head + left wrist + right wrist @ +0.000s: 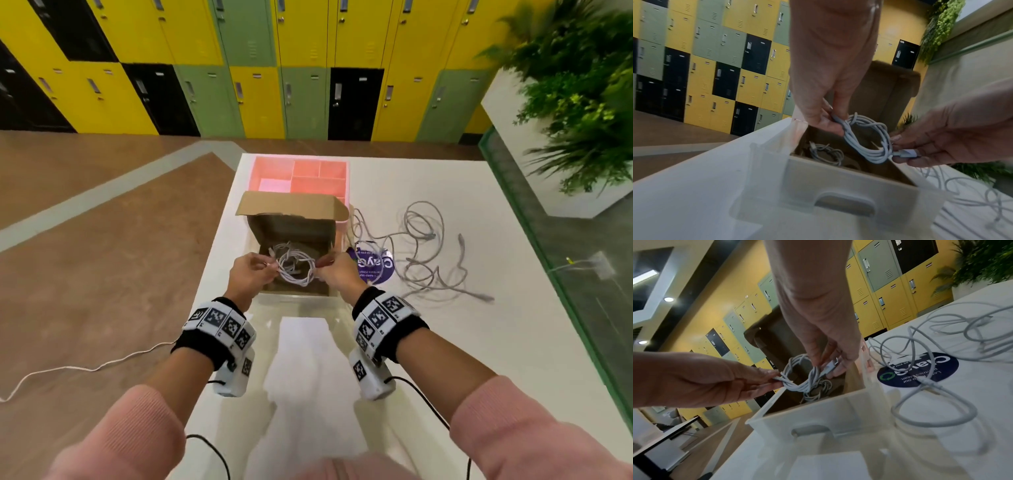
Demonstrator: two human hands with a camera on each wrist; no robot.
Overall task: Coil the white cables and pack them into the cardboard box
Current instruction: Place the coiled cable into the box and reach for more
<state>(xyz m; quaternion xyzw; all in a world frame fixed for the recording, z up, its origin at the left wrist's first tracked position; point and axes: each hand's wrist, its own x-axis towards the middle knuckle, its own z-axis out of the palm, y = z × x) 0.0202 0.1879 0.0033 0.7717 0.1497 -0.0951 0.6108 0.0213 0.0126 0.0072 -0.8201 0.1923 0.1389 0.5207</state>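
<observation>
Now: Coil Hovering Over the Box

Glossy white table [445, 342] is carrying the open brown cardboard box [291, 222], loose grey cables [428, 246] sprawling beside it. Left hand [245, 277] and right hand [337, 274] are pinching opposite sides of the round white cable coil [296, 270], above another coil [826, 153] inside.

Only readable text was on the round dark-blue sticker [918, 369] on the white table [972, 443]. Large letters were partly legible, upside down, roughly "Clay...". Small print was unreadable.
</observation>
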